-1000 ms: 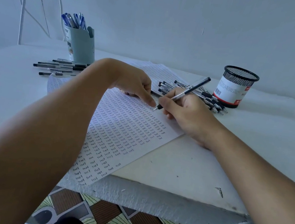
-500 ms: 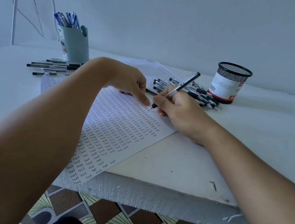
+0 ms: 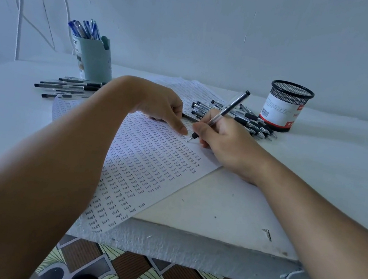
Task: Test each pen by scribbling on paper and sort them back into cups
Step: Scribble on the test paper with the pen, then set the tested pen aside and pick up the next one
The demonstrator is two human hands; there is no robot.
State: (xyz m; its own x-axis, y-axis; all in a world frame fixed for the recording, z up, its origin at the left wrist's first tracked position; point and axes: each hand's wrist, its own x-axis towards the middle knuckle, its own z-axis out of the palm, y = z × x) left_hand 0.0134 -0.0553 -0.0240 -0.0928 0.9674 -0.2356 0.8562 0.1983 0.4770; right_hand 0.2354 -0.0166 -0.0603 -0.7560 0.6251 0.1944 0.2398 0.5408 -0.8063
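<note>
My right hand point(image 3: 221, 142) grips a clear black-tipped pen point(image 3: 228, 109) in a writing hold, its tip on the paper point(image 3: 152, 158), a sheet filled with rows of small written words. My left hand point(image 3: 159, 106) rests on the sheet just left of the tip, with the thumb pressing it down; its other fingers curl under, and I cannot tell whether they hold anything. A pile of black pens point(image 3: 240, 120) lies behind my right hand. The black mesh cup point(image 3: 284, 106) stands at the back right. A pale green cup point(image 3: 92, 58) at the back left holds blue pens point(image 3: 84, 28).
A row of black pens point(image 3: 67, 87) lies on the white table point(image 3: 317, 162) in front of the green cup. The table's rough front edge point(image 3: 187, 246) runs below the paper, with a patterned floor underneath. White cables hang on the wall at the left.
My right hand has stayed at the same place on the sheet with the pen, its tip shifting only slightly. The left hand has kept its place on the paper.
</note>
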